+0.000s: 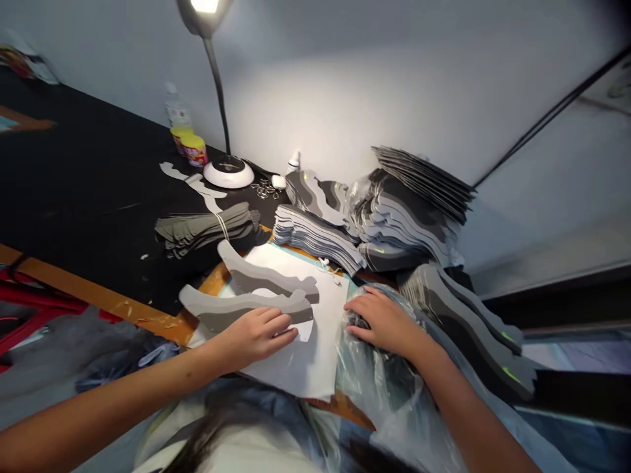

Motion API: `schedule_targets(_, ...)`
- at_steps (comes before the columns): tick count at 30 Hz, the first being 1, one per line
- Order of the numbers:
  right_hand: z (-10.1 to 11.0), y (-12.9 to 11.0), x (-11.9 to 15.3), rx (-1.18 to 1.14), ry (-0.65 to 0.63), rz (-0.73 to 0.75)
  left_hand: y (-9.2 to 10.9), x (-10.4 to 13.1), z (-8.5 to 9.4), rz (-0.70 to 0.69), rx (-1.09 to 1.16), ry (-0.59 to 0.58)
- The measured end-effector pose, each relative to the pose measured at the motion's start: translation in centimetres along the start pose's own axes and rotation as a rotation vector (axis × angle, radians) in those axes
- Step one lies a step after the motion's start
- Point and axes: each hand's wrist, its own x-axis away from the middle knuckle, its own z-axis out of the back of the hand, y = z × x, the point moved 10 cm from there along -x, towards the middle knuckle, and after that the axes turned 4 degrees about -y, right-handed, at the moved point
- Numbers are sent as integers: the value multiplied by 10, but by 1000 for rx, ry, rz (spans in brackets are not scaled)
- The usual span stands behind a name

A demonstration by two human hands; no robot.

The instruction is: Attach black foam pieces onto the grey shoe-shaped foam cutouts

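Two curved, two-tone grey shoe upper pieces lie on a white sheet, one behind the other. On the nearer shoe upper piece rests my left hand, its fingers closed together and holding the lower edge. The farther shoe upper piece is untouched. A small white part shows beneath the nearer piece by my fingertips. My right hand lies on a clear plastic bag right of the sheet, fingers apart. Dark contents show faintly through the plastic; I cannot make them out.
Stacked grey shoe pieces stand behind the sheet, with more pieces at right. A tied grey-green bundle sits at back left. Beyond are a lamp, yellow-topped tubs, a clear bottle and a white bottle.
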Motion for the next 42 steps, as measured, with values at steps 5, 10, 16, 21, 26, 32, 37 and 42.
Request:
schedule_targets(5, 2, -5, 7, 11, -74, -4, -16, 4, -32, 77, 307, -70)
schedule_targets(10, 30, -30, -19, 8, 7, -38, -64, 26, 7, 326, 249, 11)
schedule_targets(16, 18, -55, -78, 24, -111, -50, -100, 63, -14, 512, 94, -152)
schedule_targets(21, 5, -45, -99, -57, -111, -48, -111, 74, -32, 695, 313, -216)
schedule_targets(26, 6, -29, -101, -99, -95, -113, -116, 85, -38, 760, 442, -298)
schedule_targets(32, 12, -22, -110, -1, -27, -189, -78, 67, -63, 588, 592, -236)
schedule_targets(37, 26, -27, -108, 30, 22, -192, -56, 36, -45, 412, 450, -61)
schedule_targets(42, 62, -41, -105, -57, 148, -101, -110, 54, 90, 475, -7, 258)
